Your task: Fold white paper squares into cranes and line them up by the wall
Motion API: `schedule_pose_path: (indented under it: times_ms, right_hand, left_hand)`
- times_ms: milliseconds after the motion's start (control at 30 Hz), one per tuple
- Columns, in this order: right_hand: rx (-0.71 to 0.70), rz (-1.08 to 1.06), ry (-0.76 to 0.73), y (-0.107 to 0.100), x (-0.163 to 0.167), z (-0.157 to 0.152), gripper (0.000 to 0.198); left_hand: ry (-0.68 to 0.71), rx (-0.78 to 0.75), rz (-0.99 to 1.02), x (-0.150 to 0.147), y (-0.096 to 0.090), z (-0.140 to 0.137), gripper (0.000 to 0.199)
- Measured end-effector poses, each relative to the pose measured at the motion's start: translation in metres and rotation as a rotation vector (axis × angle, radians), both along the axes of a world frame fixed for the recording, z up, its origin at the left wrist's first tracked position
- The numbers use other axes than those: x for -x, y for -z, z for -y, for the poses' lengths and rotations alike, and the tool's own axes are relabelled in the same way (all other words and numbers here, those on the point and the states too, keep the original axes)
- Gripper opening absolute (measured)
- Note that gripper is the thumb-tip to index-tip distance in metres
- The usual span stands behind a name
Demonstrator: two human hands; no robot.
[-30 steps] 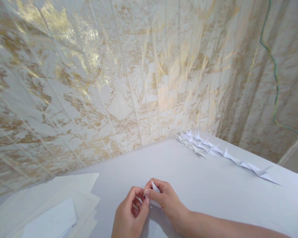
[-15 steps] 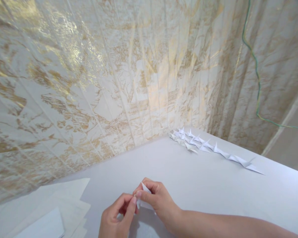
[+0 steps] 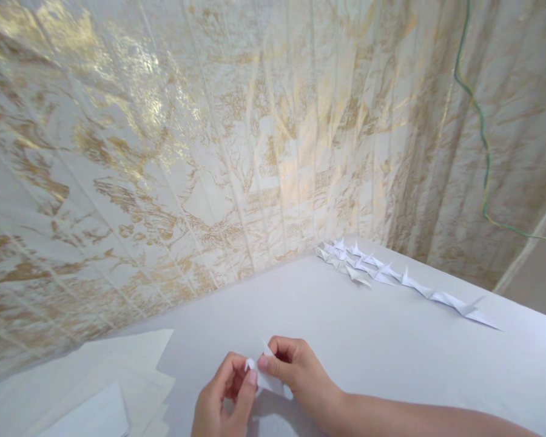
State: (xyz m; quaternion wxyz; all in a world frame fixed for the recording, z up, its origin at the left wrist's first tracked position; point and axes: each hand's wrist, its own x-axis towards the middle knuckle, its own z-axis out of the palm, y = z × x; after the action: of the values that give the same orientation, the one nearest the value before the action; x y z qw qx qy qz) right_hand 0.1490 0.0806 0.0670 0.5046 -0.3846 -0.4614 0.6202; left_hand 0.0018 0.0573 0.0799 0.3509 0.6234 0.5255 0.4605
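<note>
Left hand point(image 3: 222, 397) eased slightly away from right hand point(image 3: 306, 373), both pinching folded paper point(image 3: 269, 382)

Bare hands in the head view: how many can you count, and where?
2. The bare left hand is low, left of centre, at a small folded white paper piece; the bare right hand, beside it, pinches that piece. No others show.

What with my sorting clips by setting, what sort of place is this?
Probably an indoor paper-craft spot, perhaps at home: folded paper figures stand in rows on a white table, with a gold-patterned covering behind it.
</note>
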Motion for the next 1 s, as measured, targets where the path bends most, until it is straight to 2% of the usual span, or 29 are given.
schedule_pose_path:
  times_ms: [367, 500, 600, 800, 867, 1000]
  right_hand:
    - [-0.043, 0.081, -0.021, -0.001, -0.003, -0.003, 0.057]
    - [-0.047, 0.082, 0.005, 0.001, -0.004, -0.006, 0.049]
    - [-0.018, 0.063, 0.029, 0.002, -0.006, -0.008, 0.045]
    - [0.000, 0.028, 0.023, 0.005, -0.006, -0.010, 0.047]
    - [-0.043, 0.001, 0.008, 0.004, -0.006, -0.006, 0.042]
    - [-0.226, 0.050, 0.081, -0.001, -0.007, 0.003, 0.019]
  left_hand:
    - [0.041, 0.097, -0.054, 0.008, 0.006, -0.007, 0.049]
    - [-0.002, 0.072, -0.016, 0.010, 0.010, -0.009, 0.048]
    - [0.034, 0.089, -0.010, 0.009, 0.012, -0.011, 0.049]
    - [0.097, 0.207, 0.120, 0.005, 0.019, -0.012, 0.047]
    - [0.098, 0.217, 0.128, 0.006, 0.022, -0.013, 0.049]
    - [0.048, 0.233, 0.183, 0.009, 0.024, -0.016, 0.050]
